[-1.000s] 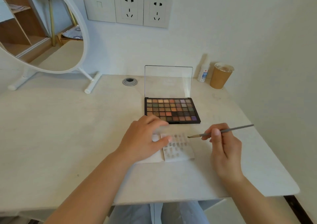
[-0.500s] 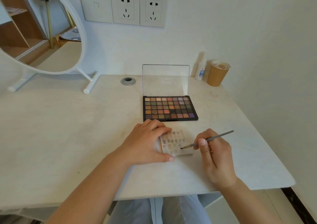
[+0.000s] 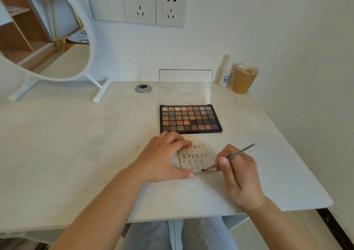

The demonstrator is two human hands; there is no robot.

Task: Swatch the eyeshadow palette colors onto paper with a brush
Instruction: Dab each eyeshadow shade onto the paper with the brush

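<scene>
A black eyeshadow palette (image 3: pixel 190 119) with several rows of colour pans lies open on the table, its clear lid standing upright. Just in front of it is a small white paper (image 3: pixel 197 156) covered with rows of swatches. My left hand (image 3: pixel 162 158) lies over the paper's left side, fingers along its top and thumb below its bottom edge, holding it in place. My right hand (image 3: pixel 237 173) pinches a thin grey brush (image 3: pixel 232 156). The brush's dark tip touches the paper at its lower right corner.
A round white mirror (image 3: pixel 47 38) on a stand fills the back left. A brown paper cup (image 3: pixel 244 79) and a small white bottle (image 3: pixel 226 73) stand at the back right by the wall. A cable grommet (image 3: pixel 143 88) sits behind the palette. The table's right edge runs close to my right hand.
My right hand brought the brush down and left from above the paper until its tip reached the paper's lower right corner. My left hand shifted to hold the paper from the left.
</scene>
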